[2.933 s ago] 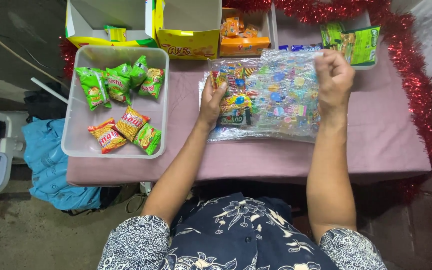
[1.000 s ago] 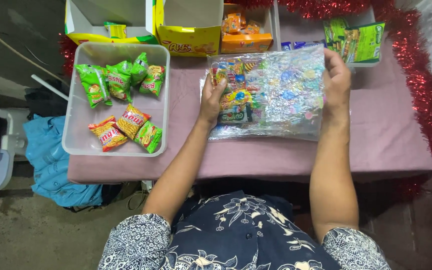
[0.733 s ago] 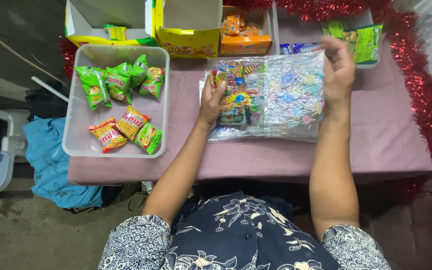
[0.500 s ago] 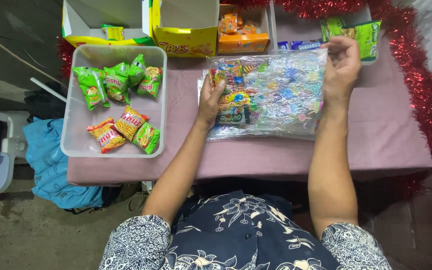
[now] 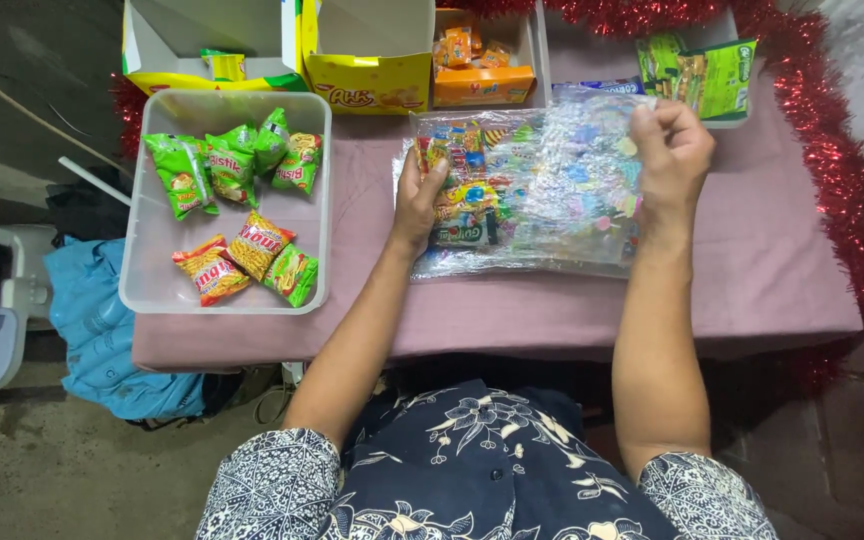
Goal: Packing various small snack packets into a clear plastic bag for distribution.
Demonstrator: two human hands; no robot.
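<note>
A clear plastic bag printed with small coloured shapes lies on the pink tablecloth, with several snack packets inside its left part. My left hand presses on the bag's left side over those packets. My right hand pinches the bag's upper right corner and lifts it a little off the cloth.
A translucent white tub at the left holds green and orange-red snack packets. At the back stand open yellow cardboard boxes, an orange box of small packets and green packets. Red tinsel edges the table.
My right hand has shifted slightly along the bag's upper right edge and keeps its pinch. My left hand stays pressed on the bag's left side.
</note>
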